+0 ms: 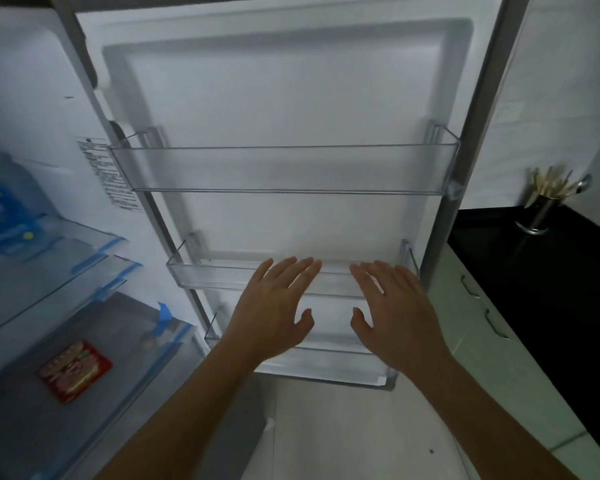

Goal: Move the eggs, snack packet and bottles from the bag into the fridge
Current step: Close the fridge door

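Two hands: left hand (pixel 274 306), right hand (pixel 395 313), my fingers wide, empty.
Snack packet (pixel 74 370): looks light and soft; pinch one edge.

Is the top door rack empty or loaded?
Empty: the top door rack is clear plastic, and only the white door liner shows through it.

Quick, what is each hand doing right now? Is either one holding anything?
Left hand: open, fingers spread, holding nothing.
Right hand: open, fingers spread, holding nothing.
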The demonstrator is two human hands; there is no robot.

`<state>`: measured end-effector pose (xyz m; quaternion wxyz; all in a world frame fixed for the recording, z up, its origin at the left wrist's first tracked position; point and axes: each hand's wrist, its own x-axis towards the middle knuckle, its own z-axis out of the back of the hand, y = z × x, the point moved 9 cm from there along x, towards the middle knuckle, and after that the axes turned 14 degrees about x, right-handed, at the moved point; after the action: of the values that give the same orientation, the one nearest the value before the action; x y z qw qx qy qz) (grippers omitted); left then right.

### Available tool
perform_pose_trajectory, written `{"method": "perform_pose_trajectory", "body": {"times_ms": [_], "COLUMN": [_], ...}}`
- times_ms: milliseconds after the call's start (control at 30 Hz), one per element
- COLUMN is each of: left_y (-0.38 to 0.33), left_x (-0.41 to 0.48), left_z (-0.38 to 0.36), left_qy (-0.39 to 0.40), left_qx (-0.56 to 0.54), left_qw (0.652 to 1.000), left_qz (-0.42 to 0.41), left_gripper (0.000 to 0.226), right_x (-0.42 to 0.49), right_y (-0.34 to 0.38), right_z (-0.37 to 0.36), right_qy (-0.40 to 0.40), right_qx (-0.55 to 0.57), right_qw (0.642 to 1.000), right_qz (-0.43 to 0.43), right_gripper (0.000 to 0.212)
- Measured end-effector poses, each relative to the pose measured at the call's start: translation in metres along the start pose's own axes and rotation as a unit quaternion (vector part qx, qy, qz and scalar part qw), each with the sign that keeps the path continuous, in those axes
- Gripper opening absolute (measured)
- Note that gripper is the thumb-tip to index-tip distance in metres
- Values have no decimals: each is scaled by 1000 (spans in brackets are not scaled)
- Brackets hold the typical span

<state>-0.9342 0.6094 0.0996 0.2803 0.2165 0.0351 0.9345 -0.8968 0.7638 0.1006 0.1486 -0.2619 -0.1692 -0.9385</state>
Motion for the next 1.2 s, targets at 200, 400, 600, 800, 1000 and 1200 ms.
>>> {"method": "perform_pose_trajectory", "body": {"times_ms": [200,400,600,800,1000,1200], "left_y": [3,15,13,-33,-40,-10], "left_x": [-28,-67,-123,-191,-247,-287], "left_z": [9,26,45,84,93,115], "left_qy": [1,19,5,-82,-68,-67], "left_qx": [6,-13,3,-108,-175,-135], "left_qw": [1000,999,1000,989,982,988], "left_qz": [-14,-33,27,-60,-30,40], "left_gripper": [72,73,81,79,78,65], "right_x": [-24,-65,-108,-156,-207,-212], "right_y": [31,67,134,182,185,191], "right_z": [9,31,34,61,104,110], "right_qy": [9,-41,-35,-64,-129,-119], "right_qx": [8,-27,-8,-5,9,38], "right_qw": [1000,999,999,998,991,990], "right_qz": [-2,-15,-9,4,-43,-70], "right_gripper": [66,60,60,54,47,66]}}
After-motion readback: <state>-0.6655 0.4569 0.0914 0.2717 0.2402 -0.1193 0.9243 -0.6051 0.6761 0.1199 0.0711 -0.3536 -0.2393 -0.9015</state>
